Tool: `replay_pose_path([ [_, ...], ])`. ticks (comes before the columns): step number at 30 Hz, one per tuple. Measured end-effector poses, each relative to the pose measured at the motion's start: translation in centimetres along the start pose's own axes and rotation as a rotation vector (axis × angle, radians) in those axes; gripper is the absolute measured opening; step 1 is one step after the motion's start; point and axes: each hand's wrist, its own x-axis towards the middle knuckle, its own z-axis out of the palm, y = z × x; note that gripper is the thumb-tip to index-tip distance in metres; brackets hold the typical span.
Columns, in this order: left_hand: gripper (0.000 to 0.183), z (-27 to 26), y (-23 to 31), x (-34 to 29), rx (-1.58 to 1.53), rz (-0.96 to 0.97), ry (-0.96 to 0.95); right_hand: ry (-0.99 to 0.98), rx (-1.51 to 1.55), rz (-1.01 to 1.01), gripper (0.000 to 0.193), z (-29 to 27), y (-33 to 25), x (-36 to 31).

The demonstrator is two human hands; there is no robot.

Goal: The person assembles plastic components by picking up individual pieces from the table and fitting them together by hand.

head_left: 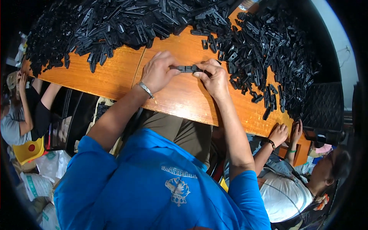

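Observation:
A short, narrow black plastic piece (186, 69) is held level just above the wooden table, spanning the gap between my two hands. My left hand (159, 72), with a patterned bracelet at its wrist, pinches the left end between thumb and fingers. At the other end, my right hand (214, 79) closes its thumb and forefinger on the same piece. The fingers cover both ends, so only the middle section shows. Whether it is one part or two joined parts I cannot tell.
Beyond my hands lies a heap of long black plastic parts (143, 23). Another heap of smaller black parts (264, 50) covers the table's right side; tiny black pieces (46, 42) lie far left. A co-worker's hand (279, 135) rests at the right edge, near a black crate (322, 107).

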Motion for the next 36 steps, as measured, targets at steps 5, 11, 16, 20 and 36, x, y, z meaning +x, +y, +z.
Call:
replay_pose_path([
  [5, 0.017, 0.0, -0.1, 0.0, 0.022, -0.007, -0.023, -0.085, -0.085, -0.001, 0.034, -1.3, 0.2, 0.9],
  [11, 0.017, -0.1, -0.1, 0.0, 0.029, -0.009, -0.029, -0.027, -0.125, -0.040, 0.034, -0.4, -0.8, 0.4],
  [16, 0.019, 0.4, 0.0, 0.0, 0.053, 0.030, -0.006, -0.062, -0.112, -0.050, 0.033, -0.2, -0.7, 0.8],
  [20, 0.015, 0.9, -0.2, 0.3, -0.050, -0.054, -0.013, -0.033, -0.216, -0.203, 0.026, 1.1, -2.4, 1.7],
  [36, 0.017, -11.3, 0.8, -1.9, 0.003, -0.054, -0.171, 0.142, -0.586, 0.162, 0.022, -2.6, 1.8, 0.2],
])
